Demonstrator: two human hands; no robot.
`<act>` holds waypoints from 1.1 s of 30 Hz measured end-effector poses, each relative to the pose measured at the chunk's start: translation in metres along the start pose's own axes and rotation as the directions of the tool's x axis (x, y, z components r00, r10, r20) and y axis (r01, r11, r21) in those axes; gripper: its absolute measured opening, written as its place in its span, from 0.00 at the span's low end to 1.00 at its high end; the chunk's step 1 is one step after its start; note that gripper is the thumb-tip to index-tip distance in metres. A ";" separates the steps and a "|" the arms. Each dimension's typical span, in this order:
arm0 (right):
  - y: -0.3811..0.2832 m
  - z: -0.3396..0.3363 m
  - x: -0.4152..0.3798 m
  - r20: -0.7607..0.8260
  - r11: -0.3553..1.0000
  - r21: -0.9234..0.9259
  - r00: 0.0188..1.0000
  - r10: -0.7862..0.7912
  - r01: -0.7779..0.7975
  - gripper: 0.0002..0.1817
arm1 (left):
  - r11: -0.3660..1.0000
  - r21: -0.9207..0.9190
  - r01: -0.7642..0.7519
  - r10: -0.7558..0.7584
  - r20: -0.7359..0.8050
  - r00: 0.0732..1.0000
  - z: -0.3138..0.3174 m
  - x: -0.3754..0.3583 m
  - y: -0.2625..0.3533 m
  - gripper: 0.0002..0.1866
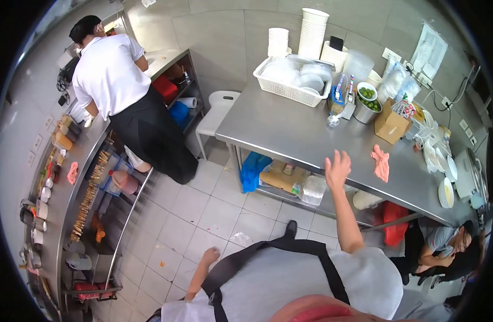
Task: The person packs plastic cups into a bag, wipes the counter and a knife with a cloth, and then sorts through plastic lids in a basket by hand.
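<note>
My right hand is raised with its fingers spread, at the front edge of the long steel table, and holds nothing. A pink cloth lies on the table just to its right. My left hand hangs low over the tiled floor, fingers loosely curled, with nothing visible in it. My grey shirt and black apron straps fill the bottom of the view.
A person in a white shirt stands at the left counter. Another person crouches at the table's right end. The table carries a white basket, cup stacks, limes and a cardboard box. A blue bag sits below.
</note>
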State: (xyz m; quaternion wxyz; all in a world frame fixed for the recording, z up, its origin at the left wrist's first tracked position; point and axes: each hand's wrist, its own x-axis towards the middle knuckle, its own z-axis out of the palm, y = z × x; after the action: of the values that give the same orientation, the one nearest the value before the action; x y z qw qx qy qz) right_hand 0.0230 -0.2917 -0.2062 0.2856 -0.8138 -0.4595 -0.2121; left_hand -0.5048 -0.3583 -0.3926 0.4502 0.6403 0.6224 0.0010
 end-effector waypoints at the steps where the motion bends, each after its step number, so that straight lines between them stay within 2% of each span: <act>1: -0.006 0.006 0.005 0.000 1.000 -0.007 1.000 -0.001 0.001 0.26 | 0.622 0.658 -0.424 0.384 0.216 0.898 0.019 0.018 -0.055 0.14; 2: -0.011 0.012 0.012 -0.018 1.000 -0.015 1.000 0.013 -0.013 0.26 | 0.748 0.634 -0.195 0.154 0.119 0.981 0.026 -0.002 -0.104 0.12; 3: -0.016 0.017 0.012 -0.033 1.000 -0.020 0.999 0.021 -0.021 0.27 | 0.813 0.580 0.060 -0.099 0.035 0.994 0.031 -0.015 -0.138 0.11; 4: -0.018 0.022 0.012 -0.032 1.000 -0.016 0.999 0.000 -0.001 0.27 | 0.869 0.462 0.180 -0.222 0.037 0.974 0.033 -0.027 -0.168 0.11; 5: -0.014 0.030 0.012 -0.014 0.996 -0.083 0.999 0.045 -0.046 0.28 | 0.893 0.329 0.308 -0.344 0.056 0.937 0.039 -0.045 -0.194 0.11; 6: -0.010 0.038 0.015 0.007 0.986 -0.145 0.997 0.080 -0.078 0.29 | 0.882 -0.171 0.440 -0.443 0.017 0.896 0.047 -0.059 -0.209 0.11; 7: -0.006 0.046 0.015 -0.016 0.976 -0.209 0.998 0.066 -0.068 0.30 | 0.659 -0.636 0.402 -0.537 -0.023 0.843 0.059 -0.076 -0.230 0.11; 8: -0.009 0.040 0.015 -0.002 0.983 -0.167 0.997 0.080 -0.079 0.30 | 0.734 -0.538 0.415 -0.534 -0.080 0.842 0.066 -0.083 -0.247 0.13; 9: -0.011 0.036 0.017 0.023 0.990 -0.120 0.996 0.083 -0.080 0.30 | 0.738 -0.549 0.393 -0.528 -0.107 0.842 0.073 -0.093 -0.258 0.13; 10: 0.002 0.054 0.017 -0.039 0.978 -0.194 0.997 0.063 -0.070 0.30 | 0.738 -0.566 0.369 -0.526 -0.139 0.839 0.078 -0.097 -0.266 0.14; 11: 0.002 0.052 0.021 -0.039 0.981 -0.167 0.995 0.089 -0.094 0.30 | 0.611 -0.729 0.308 -0.544 -0.103 0.833 0.070 -0.114 -0.260 0.15; 12: 0.010 0.064 0.023 -0.081 0.968 -0.207 0.989 0.124 -0.138 0.30 | 0.644 -0.662 0.384 -0.631 -0.176 0.755 0.056 -0.129 -0.221 0.15; 13: 0.024 0.079 0.024 -0.173 0.969 -0.223 0.983 0.068 -0.106 0.30 | 0.610 -0.681 0.406 -0.633 -0.111 0.766 0.065 -0.129 -0.231 0.14; 15: 0.027 0.082 0.021 -0.158 0.946 -0.301 0.984 0.076 -0.122 0.30 | 0.492 -0.783 0.382 -0.666 -0.055 0.744 0.059 -0.137 -0.213 0.07; 17: 0.003 0.061 0.021 -0.114 0.863 -0.466 0.981 0.159 -0.194 0.30 | 0.227 -0.926 0.303 -0.732 0.043 0.680 0.033 -0.141 -0.178 0.06; 18: -0.014 0.051 0.017 -0.108 0.790 -0.562 0.968 0.225 -0.246 0.31 | 0.215 -0.930 0.300 -0.744 0.043 0.666 0.024 -0.134 -0.177 0.06; 19: -0.016 0.056 0.012 -0.097 0.796 -0.557 0.971 0.220 -0.236 0.31 | 0.235 -0.951 0.201 -0.716 -0.030 0.698 0.013 -0.126 -0.180 0.07; 20: -0.014 0.060 0.009 -0.252 0.738 -0.521 0.903 0.348 -0.430 0.33 | 0.256 -0.961 0.101 -0.681 -0.105 0.724 0.000 -0.116 -0.183 0.07; 21: -0.015 0.065 0.008 -0.248 0.738 -0.521 0.903 0.350 -0.429 0.33 | 0.258 -0.961 0.103 -0.684 -0.106 0.721 -0.021 -0.106 -0.184 0.07; 23: -0.023 0.075 0.011 -0.388 0.662 -0.460 0.805 0.448 -0.591 0.33 | 0.500 -0.864 -0.059 -0.643 -0.416 0.642 -0.070 -0.084 -0.183 0.08; 24: -0.028 0.081 0.012 -0.452 0.615 -0.420 0.741 0.496 -0.668 0.33 | 0.513 -0.856 -0.059 -0.638 -0.426 0.641 -0.091 -0.076 -0.177 0.08; 26: -0.050 0.104 0.007 -0.554 0.492 -0.312 0.576 0.601 -0.813 0.34 | 0.635 -0.758 -0.149 -0.555 -0.581 0.595 -0.157 -0.060 -0.167 0.09; 27: -0.060 0.119 0.003 -0.525 0.471 -0.304 0.559 0.642 -0.828 0.34 | 0.662 -0.733 -0.154 -0.535 -0.607 0.587 -0.192 -0.047 -0.173 0.09; 29: -0.080 0.145 0.001 -0.432 0.475 -0.314 0.570 0.700 -0.822 0.34 | 0.849 -0.519 -0.097 -0.371 -0.717 0.590 -0.231 -0.025 -0.179 0.08; 30: -0.090 0.162 0.000 -0.363 0.490 -0.317 0.581 0.729 -0.812 0.34 | 0.856 -0.509 -0.096 -0.359 -0.716 0.599 -0.259 -0.022 -0.171 0.08; 32: -0.116 0.197 -0.005 -0.144 0.559 -0.270 0.607 0.781 -0.784 0.33 | 0.966 -0.260 -0.017 -0.187 -0.738 0.649 -0.323 -0.022 -0.155 0.07; 33: -0.130 0.217 -0.013 -0.021 0.595 -0.220 0.613 0.790 -0.773 0.33 | 0.966 -0.258 -0.018 -0.182 -0.727 0.662 -0.346 -0.021 -0.153 0.07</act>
State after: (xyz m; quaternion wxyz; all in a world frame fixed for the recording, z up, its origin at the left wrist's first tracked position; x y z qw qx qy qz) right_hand -0.0787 -0.1028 -0.3413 0.2449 -0.9653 -0.0426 -0.0800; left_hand -0.8254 -0.2035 -0.2638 0.2306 0.4945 0.7752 0.3183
